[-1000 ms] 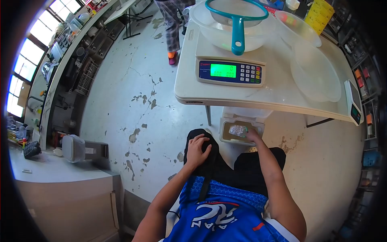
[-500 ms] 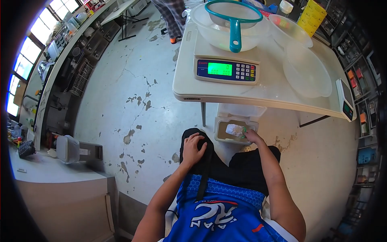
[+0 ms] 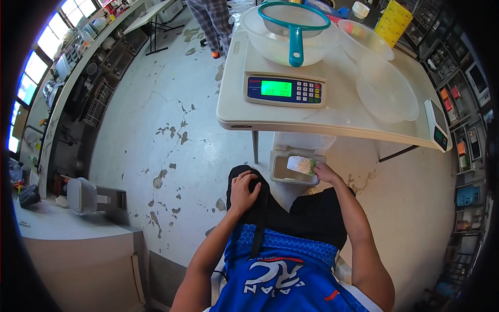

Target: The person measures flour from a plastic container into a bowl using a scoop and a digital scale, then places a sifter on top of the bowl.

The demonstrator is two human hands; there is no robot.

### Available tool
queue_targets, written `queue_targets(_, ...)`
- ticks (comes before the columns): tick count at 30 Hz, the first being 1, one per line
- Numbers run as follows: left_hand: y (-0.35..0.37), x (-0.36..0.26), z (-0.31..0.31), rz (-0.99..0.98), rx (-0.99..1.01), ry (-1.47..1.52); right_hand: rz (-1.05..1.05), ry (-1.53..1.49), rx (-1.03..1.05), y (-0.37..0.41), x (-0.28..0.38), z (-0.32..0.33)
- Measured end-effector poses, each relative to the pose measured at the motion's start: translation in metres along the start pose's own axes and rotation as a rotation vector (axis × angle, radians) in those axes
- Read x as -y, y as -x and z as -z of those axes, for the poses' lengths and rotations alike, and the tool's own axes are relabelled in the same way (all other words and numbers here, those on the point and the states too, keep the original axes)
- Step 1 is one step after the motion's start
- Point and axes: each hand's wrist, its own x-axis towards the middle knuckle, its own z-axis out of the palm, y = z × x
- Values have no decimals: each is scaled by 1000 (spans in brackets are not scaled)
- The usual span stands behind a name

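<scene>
My right hand (image 3: 326, 172) is closed round the green handle of a scoop (image 3: 300, 165). A pale, lumpy, powdery heap fills the scoop. It hangs over the opening of a grey bin (image 3: 274, 169) on the floor, whose clear lid (image 3: 296, 140) is raised at the back, partly under the table. My left hand (image 3: 243, 192) lies on my left thigh with its fingers apart, holding nothing.
On the white table (image 3: 332, 125) stands a scale (image 3: 285, 91) with a lit green display, bearing a bowl (image 3: 254, 39) and a teal strainer (image 3: 296, 47). Translucent bowls (image 3: 387, 91) and a small scale (image 3: 436, 125) are to the right. A person (image 3: 213, 23) stands behind.
The scoop has come up a little out of the bin, and the heap in it shows more plainly. My left hand stays on my thigh. The view has shifted slightly.
</scene>
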Motion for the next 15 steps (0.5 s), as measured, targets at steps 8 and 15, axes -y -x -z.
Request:
queue_targets(8,1,-2,1,22,2,-1,-7,-143,38,27,15,22)
queue_targets(15,-2,-3,-1,3,6,2,15,-163,114,84,77,69)
